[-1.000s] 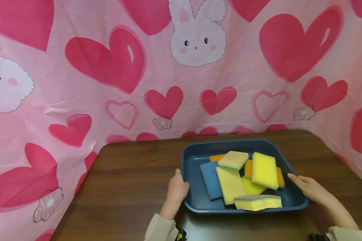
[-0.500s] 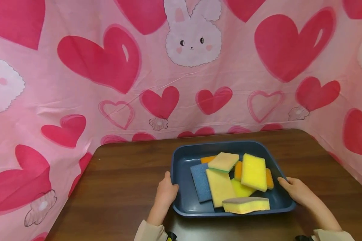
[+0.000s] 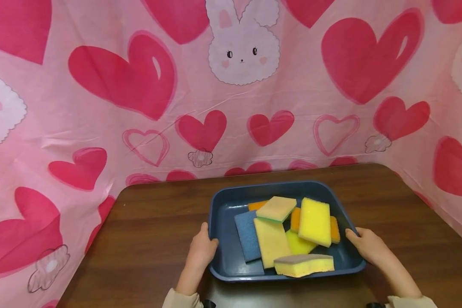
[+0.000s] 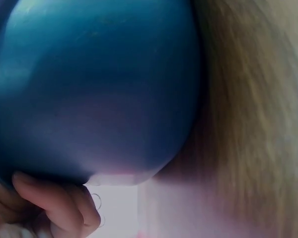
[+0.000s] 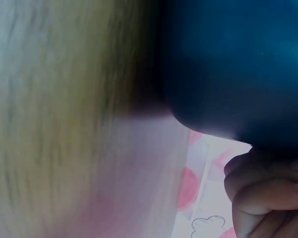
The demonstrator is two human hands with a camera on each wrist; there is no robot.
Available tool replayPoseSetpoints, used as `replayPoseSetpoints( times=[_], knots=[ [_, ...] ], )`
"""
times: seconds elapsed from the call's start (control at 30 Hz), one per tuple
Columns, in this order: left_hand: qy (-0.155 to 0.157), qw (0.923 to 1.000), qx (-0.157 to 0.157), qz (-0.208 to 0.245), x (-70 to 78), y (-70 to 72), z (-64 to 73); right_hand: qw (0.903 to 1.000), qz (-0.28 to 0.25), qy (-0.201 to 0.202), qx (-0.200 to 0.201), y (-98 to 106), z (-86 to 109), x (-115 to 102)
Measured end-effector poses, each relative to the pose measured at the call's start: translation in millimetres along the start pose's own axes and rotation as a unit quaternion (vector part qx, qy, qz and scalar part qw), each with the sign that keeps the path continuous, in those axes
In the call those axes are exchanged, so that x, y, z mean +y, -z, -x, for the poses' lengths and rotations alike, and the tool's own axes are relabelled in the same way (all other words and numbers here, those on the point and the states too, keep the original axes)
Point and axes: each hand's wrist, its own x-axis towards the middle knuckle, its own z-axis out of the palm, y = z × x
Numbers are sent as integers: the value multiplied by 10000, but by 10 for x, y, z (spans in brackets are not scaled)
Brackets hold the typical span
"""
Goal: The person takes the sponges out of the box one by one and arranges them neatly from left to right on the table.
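A dark blue rectangular pan (image 3: 228,256) full of sponges is between my two hands in the head view. My left hand (image 3: 202,248) grips its left rim, with the thumb on top. On the opposite side, my right hand (image 3: 369,247) holds the right rim. Fingers of the left hand (image 4: 57,206) curl under the rim in the left wrist view. Likewise, curled fingers of the right hand (image 5: 268,193) show beneath the rim in the right wrist view. Inside lie a blue sponge (image 3: 248,236), a bright yellow sponge (image 3: 315,222) and a grey-topped yellow sponge (image 3: 304,266).
Beige sponges (image 3: 272,243), orange sponges (image 3: 334,229) and a lime sponge (image 3: 298,244) share the pan, some overlapping. Under it is a dark wooden table (image 3: 150,231). A pink cloth (image 3: 150,94) with hearts and rabbits hangs behind the table and along its sides.
Both hands have carried the pan to the left and slightly nearer, their grip unchanged. The sponges keep their places in it. The head view has shifted a little to the right.
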Motion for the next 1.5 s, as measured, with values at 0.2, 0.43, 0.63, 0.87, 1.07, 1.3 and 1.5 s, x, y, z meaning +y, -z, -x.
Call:
replayPoseSetpoints(
  times=[0.2, 0.43, 0.63, 0.87, 1.07, 1.3, 1.5],
  knots=[
    [180, 9992, -22, -354, -74, 111, 55, 10000, -10, -44, 1, -97, 40, -106],
    [455, 9976, -66, -513, -130, 159, 80, 9998, 73, -96, 130, -155, 93, -203],
    [337, 9992, 73, -181, -181, 172, 107, 9996, 172, -128, 175, -198, 109, -248],
    [304, 9994, 147, -5, -229, 188, 112, 9995, 162, -153, 210, -254, 124, -259],
    [237, 9995, 155, -118, -249, 227, 110, 9996, 80, -203, 161, -297, 133, -263],
    [262, 9992, 143, -259, -259, 259, 112, 9996, -7, -263, 77, -326, 138, -289],
    [396, 9989, 94, -237, -267, 279, 114, 9996, -13, -256, 84, -338, 139, -320]
  ],
)
